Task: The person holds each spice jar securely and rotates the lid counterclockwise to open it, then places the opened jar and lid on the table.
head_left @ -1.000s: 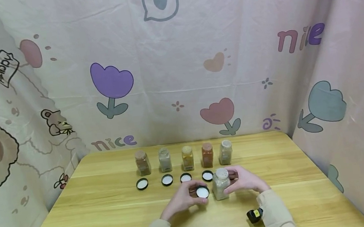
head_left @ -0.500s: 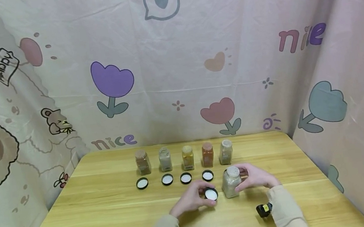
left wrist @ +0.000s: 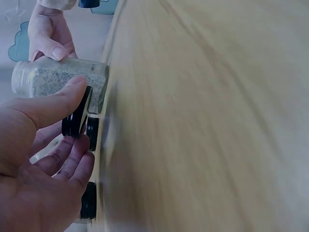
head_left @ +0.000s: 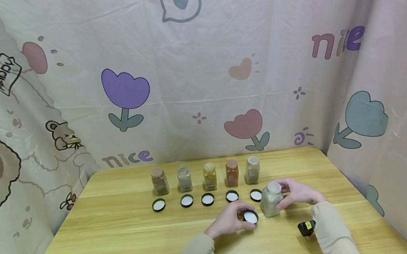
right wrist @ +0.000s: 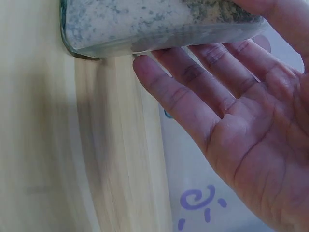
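My left hand (head_left: 230,220) pinches a black round lid (head_left: 250,217) by its rim, the white inner side facing up toward the head camera. In the left wrist view the thumb and fingertips hold that lid (left wrist: 76,116) on edge to the camera. To its right, my right hand (head_left: 297,193) grips a glass spice jar (head_left: 271,201) from the side. Pale, green-flecked seasoning fills the jar, and its perforated shaker top is uncovered. In the right wrist view the fingers lie along the jar (right wrist: 145,24); whether its base touches the table cannot be told.
Several spice jars stand in a row at the back, among them a brown one (head_left: 160,182), a yellow one (head_left: 210,177) and a red one (head_left: 232,174). Black lids, such as the leftmost lid (head_left: 158,205), lie before them on the wooden table (head_left: 126,246). A printed curtain hangs behind.
Both hands have moved right together, carrying the lid and the jar. The lid lying before the rightmost back jar, hidden earlier, now shows.
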Tool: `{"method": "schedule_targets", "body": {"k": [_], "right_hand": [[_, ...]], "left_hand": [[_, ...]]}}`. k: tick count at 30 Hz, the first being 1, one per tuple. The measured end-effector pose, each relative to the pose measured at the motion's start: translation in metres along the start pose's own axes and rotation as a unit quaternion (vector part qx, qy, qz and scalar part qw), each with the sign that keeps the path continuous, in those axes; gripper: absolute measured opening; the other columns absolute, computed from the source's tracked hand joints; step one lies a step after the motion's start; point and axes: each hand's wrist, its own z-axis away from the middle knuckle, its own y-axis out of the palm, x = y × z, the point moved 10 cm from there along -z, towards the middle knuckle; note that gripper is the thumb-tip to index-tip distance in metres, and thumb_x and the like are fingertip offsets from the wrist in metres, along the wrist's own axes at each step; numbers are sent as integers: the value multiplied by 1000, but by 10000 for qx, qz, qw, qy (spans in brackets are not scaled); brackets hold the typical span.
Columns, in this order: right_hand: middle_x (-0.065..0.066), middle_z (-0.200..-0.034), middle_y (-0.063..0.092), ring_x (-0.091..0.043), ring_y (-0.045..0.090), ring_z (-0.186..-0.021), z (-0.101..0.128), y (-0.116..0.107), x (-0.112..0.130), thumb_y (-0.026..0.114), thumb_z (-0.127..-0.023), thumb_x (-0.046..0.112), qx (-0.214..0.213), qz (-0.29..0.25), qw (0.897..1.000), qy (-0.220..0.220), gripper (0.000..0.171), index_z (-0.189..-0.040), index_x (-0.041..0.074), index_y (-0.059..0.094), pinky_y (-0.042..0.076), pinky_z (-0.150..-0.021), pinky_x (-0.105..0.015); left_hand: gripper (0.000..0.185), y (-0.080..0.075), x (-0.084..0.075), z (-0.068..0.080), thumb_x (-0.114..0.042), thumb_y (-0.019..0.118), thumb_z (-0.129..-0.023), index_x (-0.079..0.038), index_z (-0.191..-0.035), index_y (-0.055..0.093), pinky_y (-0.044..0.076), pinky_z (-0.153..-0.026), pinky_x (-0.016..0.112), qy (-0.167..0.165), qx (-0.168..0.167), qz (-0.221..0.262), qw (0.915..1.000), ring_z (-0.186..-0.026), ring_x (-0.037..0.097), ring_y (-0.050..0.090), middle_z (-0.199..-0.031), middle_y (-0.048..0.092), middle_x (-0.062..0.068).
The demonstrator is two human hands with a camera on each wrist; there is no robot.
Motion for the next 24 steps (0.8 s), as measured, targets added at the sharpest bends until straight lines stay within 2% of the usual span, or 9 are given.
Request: {"method": "schedule_targets", "body": {"k": [4, 13, 17, 20, 24], "right_hand": [[-27, -126, 65, -1, 65, -105, 1, -11, -5, 85, -74, 4, -59, -10, 9999, 84, 71, -134, -12, 50, 53, -94, -17], [-9, -121, 71, -2, 66, -106, -1, -38, -21, 82, -75, 2, -201, -162, 9996, 149, 71, -135, -14, 48, 52, -95, -16], [0, -119, 72, -4, 65, -106, -3, -48, -27, 81, -76, 2, -334, -253, 9988, 239, 71, -137, -13, 47, 52, -96, -18], [-10, -123, 71, -6, 64, -108, -5, -56, -32, 81, -76, 2, -479, -176, 9981, 349, 72, -138, -13, 47, 52, -100, -26], [-27, -133, 62, -14, 61, -116, -7, -67, -37, 79, -77, 2, -817, -111, 9952, 527, 74, -141, -12, 45, 46, -113, -49]], "left_hand": [[49, 4, 2, -8, -14, 88, -76, -4, -121, 70, 52, -98, 21, -118, -59, -40, 9999, -110, 15, 66, -122, 72, 8], [48, 19, -3, -24, -11, 87, -77, -3, -121, 70, 53, -99, 22, -195, -77, 21, 9998, -110, 15, 67, -122, 73, 9], [47, 26, -7, -32, -12, 87, -77, -5, -121, 70, 52, -97, 19, -163, -83, -155, 9997, -109, 12, 67, -122, 73, 7], [47, 30, -9, -37, -13, 88, -77, -6, -120, 70, 52, -94, 17, -133, -100, -324, 9993, -106, 10, 67, -119, 74, 6], [47, 33, -9, -41, -14, 88, -77, -7, -120, 71, 52, -92, 17, -155, -143, -402, 9990, -104, 10, 67, -118, 74, 5]]}}
